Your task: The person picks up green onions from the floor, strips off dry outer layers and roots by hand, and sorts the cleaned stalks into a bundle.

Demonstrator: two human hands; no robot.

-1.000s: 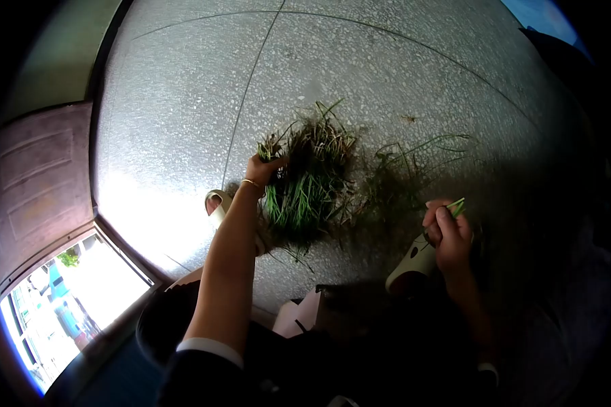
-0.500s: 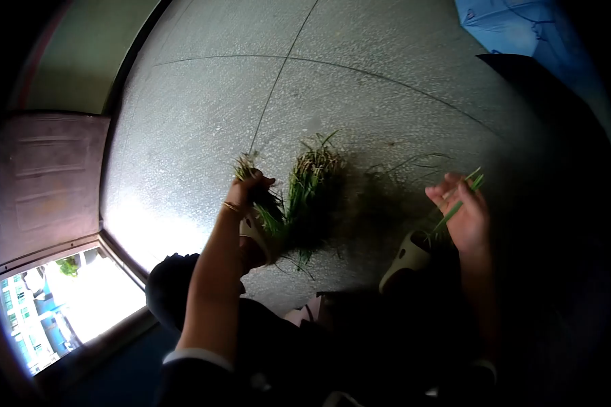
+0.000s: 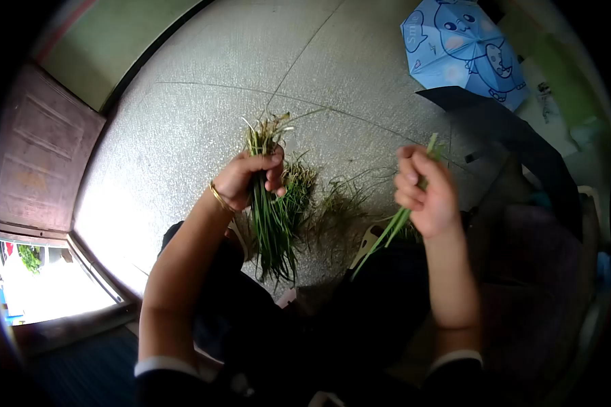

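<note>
My left hand (image 3: 254, 175) is wrapped round a bunch of long green chives (image 3: 270, 234), gripping it near the pale root ends, which stick up above the fist. The leaves hang down below that hand. A few chive stalks (image 3: 392, 230) are pinched in my right hand (image 3: 428, 190), their pale ends poking out above the fingers and their green ends slanting down to the left. Behind the held bunch, a pile of chives (image 3: 300, 186) lies on the floor, partly hidden. Thin loose scraps (image 3: 343, 198) are scattered to the right of the pile.
The speckled floor (image 3: 190, 129) has dark seam lines. At the upper right stand a blue cartoon-print umbrella (image 3: 465, 51) and a dark umbrella (image 3: 516, 129). To the left is a brown panelled door (image 3: 41, 149) beside a bright opening. My knees and shoes are below.
The view has shifted and brightened. My left hand has lifted the bunch so its leaves hang in front of the pile. My right hand's fingers have closed further round the stalks.
</note>
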